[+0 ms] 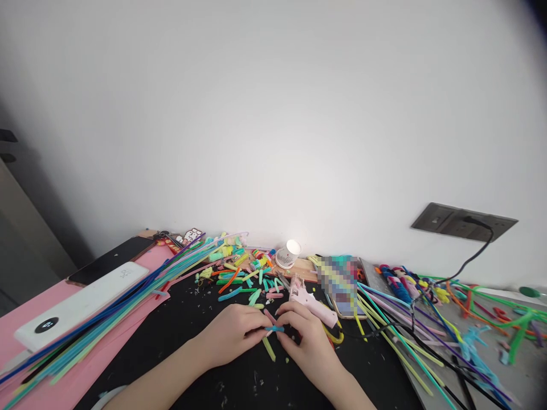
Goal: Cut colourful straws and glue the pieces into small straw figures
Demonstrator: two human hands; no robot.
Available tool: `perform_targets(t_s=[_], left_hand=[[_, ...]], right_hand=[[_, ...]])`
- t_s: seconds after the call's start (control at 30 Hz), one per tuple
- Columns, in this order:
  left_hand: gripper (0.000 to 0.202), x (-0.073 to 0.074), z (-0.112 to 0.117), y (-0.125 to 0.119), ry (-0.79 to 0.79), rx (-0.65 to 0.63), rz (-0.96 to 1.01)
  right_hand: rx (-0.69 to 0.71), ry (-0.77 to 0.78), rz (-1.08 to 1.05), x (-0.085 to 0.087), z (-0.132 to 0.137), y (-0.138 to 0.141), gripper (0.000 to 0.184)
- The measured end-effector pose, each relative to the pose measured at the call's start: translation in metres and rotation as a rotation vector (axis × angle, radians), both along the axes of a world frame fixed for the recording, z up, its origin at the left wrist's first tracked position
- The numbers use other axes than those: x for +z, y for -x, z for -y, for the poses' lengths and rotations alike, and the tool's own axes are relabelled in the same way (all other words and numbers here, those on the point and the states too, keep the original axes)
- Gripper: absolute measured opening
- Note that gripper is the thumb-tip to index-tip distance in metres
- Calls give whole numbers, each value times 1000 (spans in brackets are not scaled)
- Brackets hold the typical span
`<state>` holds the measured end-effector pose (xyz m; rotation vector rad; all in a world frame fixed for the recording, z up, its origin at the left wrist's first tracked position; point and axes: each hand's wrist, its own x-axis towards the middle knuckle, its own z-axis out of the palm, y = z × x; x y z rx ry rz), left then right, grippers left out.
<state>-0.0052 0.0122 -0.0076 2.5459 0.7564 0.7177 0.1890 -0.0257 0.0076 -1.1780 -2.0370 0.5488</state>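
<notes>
Between my two hands is a short blue pipe cleaner piece [274, 328]. My left hand [235, 336] pinches its left end, and my right hand [303, 339] has thumb and fingertips closed on its right end. Just below the fingertips, a yellow-green pipe cleaner piece [269, 348] lies on the black mat [222, 376]. A pink piece [269, 315] shows above the pinch, partly beside the right fingers. Behind my right hand rests a pink glue gun [314, 303]. Several cut pieces in green, orange and teal are scattered beyond my left hand.
A white paper cup [288, 254] stands by the wall. Long pipe cleaners [128, 299] cross a white power bank [83, 304] at left, near a dark phone [113, 259]. Another phone [348, 304], a black cable [472, 265] and more pipe cleaners [405, 347] lie right.
</notes>
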Motion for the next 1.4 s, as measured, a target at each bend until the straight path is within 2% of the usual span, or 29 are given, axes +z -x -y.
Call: perform_targets(t_s=[0.67, 0.97, 1.4], left_hand=[[15, 7, 2, 0, 3, -34, -62], [20, -1, -1, 1, 17, 14, -34], [21, -2, -2, 2, 42, 94, 33]], right_hand=[[72, 4, 63, 4, 1, 0, 21], [18, 17, 34, 1, -1, -2, 19], [-30, -5, 26, 0, -4, -4, 17]])
